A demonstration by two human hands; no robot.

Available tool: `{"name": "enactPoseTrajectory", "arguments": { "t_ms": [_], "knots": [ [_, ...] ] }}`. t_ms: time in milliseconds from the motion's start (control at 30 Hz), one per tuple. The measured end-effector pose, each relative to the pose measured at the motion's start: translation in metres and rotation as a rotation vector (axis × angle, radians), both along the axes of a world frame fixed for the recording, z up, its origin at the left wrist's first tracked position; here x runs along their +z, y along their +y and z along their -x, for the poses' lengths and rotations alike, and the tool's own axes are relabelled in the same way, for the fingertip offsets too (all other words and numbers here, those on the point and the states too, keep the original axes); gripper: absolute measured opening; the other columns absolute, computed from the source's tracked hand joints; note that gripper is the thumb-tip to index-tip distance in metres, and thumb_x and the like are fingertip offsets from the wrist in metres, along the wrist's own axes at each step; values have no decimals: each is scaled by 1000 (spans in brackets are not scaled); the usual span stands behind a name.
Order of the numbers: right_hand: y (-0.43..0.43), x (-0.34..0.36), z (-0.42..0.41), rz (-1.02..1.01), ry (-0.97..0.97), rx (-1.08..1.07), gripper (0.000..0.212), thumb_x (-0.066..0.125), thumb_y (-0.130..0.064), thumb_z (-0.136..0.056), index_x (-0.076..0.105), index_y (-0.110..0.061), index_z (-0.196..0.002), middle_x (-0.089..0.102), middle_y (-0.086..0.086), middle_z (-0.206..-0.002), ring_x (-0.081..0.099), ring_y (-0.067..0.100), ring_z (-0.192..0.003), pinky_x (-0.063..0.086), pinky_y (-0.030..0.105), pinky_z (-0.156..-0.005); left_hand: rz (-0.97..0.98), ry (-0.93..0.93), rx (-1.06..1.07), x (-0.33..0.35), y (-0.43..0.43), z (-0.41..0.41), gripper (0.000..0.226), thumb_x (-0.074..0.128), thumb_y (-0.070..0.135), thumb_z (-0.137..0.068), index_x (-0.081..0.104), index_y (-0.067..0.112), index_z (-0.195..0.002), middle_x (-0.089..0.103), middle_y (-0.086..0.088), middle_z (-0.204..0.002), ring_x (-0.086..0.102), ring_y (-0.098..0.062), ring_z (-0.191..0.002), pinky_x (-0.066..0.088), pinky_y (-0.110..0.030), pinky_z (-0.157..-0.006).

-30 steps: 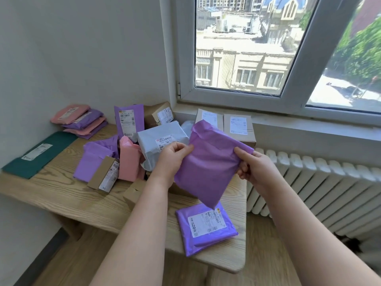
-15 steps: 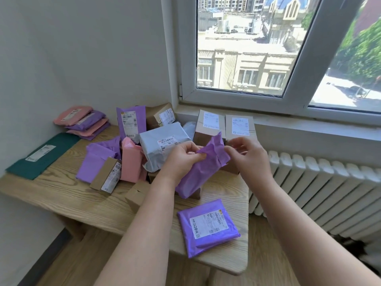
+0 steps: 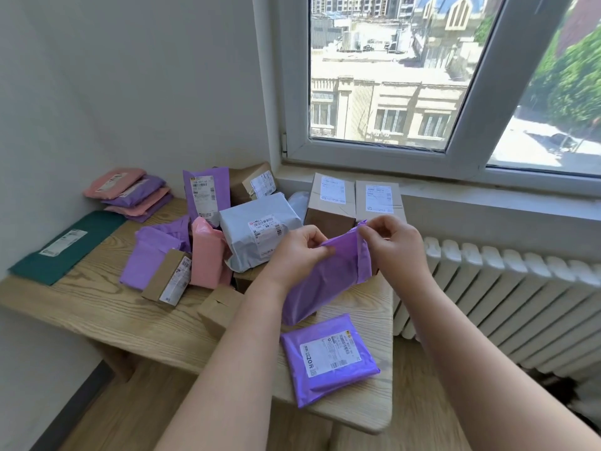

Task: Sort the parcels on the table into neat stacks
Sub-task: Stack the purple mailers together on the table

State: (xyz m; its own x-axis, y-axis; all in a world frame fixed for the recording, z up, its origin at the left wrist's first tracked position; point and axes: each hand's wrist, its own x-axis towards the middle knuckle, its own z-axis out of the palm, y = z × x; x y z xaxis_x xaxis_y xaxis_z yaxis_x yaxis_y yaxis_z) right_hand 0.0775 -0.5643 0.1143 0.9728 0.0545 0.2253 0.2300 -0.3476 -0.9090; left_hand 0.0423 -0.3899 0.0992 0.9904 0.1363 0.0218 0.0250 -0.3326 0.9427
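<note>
Pale wall (image 3: 130, 76) upper left, sunlit white-framed window (image 3: 390, 76) upper right, white radiator (image 3: 520, 304) mounted beneath, wooden desk (image 3: 107, 317) set on wood floor (image 3: 419, 385).

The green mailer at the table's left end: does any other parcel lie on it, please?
No, the green mailer lies flat with only its white label on top.

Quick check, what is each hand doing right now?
Left hand: pinches the top edge of the purple mailer.
Right hand: pinches the mailer's folded flap at the upper corner.

Purple mailer (image 3: 328, 281) narrower than before.
</note>
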Motion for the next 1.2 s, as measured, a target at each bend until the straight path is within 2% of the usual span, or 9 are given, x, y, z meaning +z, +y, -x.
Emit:
{"name": "enactPoseTrajectory", "arguments": {
  "t_ms": [100,267,433,567,667,833,967,1100,1200],
  "knots": [
    [1,0,1,-82,48,11,14,68,-11,-86,67,-9,-73,63,-10,-63,58,4,-63,47,29,-67,54,31,2,-2,0,-2,17,71,12,-90,62,18,-76,65,-5,-75,57,-17,-71,44,-31,-69],
    [-12,0,-1,-140,73,33,11,66,-12,-91,69,-21,-86,68,-8,-81,59,-6,-67,46,10,-66,208,41,184,-14,11,-7,20,65,8,-93,58,18,-77,64,-5,-78,57,-20,-76,43,-34,-74],
    [-35,-6,-2,-198,263,195,21,71,-11,-89,76,-27,-102,77,1,-98,70,12,-99,49,28,-93,578,59,433,-24,23,-6,11,60,4,-95,64,12,-88,67,-11,-86,62,-24,-78,51,-35,-78],
    [-36,-9,4,-262,323,346,37,65,5,-89,69,-16,-120,77,5,-101,72,15,-97,53,20,-88,625,99,438,-28,22,-6,9,63,5,-94,65,12,-88,69,-12,-88,64,-26,-82,52,-42,-88],
    [-34,-10,4,-247,297,255,36,63,9,-88,70,-13,-116,77,5,-96,72,11,-87,53,14,-76,646,139,430,-29,21,-6,6,64,6,-93,66,10,-89,70,-13,-87,65,-27,-82,53,-42,-87],
    [-32,-16,-2,-114,123,176,31,70,4,-84,74,-24,-97,63,7,-117,68,9,-94,51,12,-73,706,180,397,-29,16,-6,6,63,4,-93,64,6,-88,68,-15,-83,64,-24,-74,54,-33,-72],
    [-33,-15,-4,35,29,129,24,72,0,-83,72,-23,-76,61,0,-100,65,14,-89,52,21,-81,733,212,377,-33,13,-2,11,63,5,-93,62,6,-83,67,-14,-78,63,-23,-69,53,-33,-68],
    [-32,-13,-8,-39,96,84,18,68,-7,-88,68,-21,-78,67,-2,-86,61,9,-77,49,24,-76,716,213,361,-36,13,1,8,64,7,-93,62,8,-86,69,-12,-76,64,-22,-69,54,-33,-67],
    [-31,-15,-11,-173,150,31,14,65,-10,-92,68,-18,-81,70,2,-85,63,16,-82,52,35,-83,672,204,345,-38,10,1,13,62,6,-94,59,10,-82,68,-6,-69,64,-16,-59,54,-27,-58]
  ]
}}
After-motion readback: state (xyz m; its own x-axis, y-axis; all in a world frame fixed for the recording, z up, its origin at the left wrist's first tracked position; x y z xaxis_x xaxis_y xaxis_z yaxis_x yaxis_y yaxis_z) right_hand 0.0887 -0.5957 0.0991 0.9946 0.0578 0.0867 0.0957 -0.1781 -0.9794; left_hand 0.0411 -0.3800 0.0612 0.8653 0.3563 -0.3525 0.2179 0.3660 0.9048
